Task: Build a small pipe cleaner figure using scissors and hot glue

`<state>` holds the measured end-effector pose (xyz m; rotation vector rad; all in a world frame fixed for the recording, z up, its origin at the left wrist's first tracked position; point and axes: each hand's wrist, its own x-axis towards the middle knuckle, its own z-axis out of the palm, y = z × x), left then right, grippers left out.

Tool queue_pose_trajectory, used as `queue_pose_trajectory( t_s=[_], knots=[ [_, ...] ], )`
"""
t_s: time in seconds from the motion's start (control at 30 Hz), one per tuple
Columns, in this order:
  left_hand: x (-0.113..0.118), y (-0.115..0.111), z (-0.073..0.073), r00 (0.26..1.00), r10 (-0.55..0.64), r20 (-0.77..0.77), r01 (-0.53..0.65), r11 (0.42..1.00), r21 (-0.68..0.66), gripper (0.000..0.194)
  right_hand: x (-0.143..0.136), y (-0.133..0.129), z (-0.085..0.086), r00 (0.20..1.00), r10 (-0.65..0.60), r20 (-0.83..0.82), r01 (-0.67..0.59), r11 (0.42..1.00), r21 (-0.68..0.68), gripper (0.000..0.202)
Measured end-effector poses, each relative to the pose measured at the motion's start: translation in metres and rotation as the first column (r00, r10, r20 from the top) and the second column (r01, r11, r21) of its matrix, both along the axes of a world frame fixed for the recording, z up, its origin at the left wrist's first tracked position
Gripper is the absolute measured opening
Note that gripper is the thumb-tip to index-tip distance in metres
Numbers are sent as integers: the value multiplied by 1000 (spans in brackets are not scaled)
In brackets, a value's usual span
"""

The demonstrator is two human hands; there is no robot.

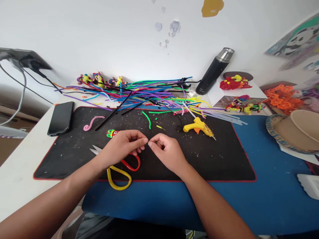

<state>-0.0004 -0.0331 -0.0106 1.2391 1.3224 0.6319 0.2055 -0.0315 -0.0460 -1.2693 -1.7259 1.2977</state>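
Currently, left hand: my left hand (126,144) is over the middle of the mat, thumb and index fingertip brought together in a pinch; anything between them is too small to make out.
Right hand: my right hand (168,151) has its grip closed too, thumb against bent index finger, the tips just beside those of the left; I cannot tell whether one small piece joins them.
Scissors: below my left hand lie the scissors (120,188), blades parted and pointing left, one handle red, the other yellow and reaching over the mat's near edge; the hand hides their middle.
Red figure: just beyond my left hand sits a red figure (113,133) with green and yellow trim, partly covered by it.
Loose bits: a green strip (148,119) and a small yellow piece (159,127) lie beyond my fingertips; a pink curl (86,127) is farther left.
Glue gun: the yellow glue gun (198,126) lies beyond my right hand, nozzle toward the right.
Black mat: the red-edged mat (204,159) carries all these, on the blue and white bench (261,172).
Far edge: a heap of coloured strips (149,93) spreads along the wall, between a phone (60,119) and a leaning black flask (213,73).
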Motion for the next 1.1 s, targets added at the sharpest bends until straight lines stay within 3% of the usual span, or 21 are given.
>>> queue_pose_trajectory(
  t_s=[0.2,0.53,1.1],
  knots=[
    [0,1,-2,1000,-3,-16,3,1000,-20,35,-1,-1,0,1000,21,0,-21,1000,0,13],
    [6,0,-11,961,202,188,-177,974,-140,38,2,4,-5,965,-14,-263,-34,983,-178,24],
    [8,-3,-12,966,162,200,-131,979,-159,36,2,6,0,956,-6,-295,-82,955,-285,27]
  ],
)
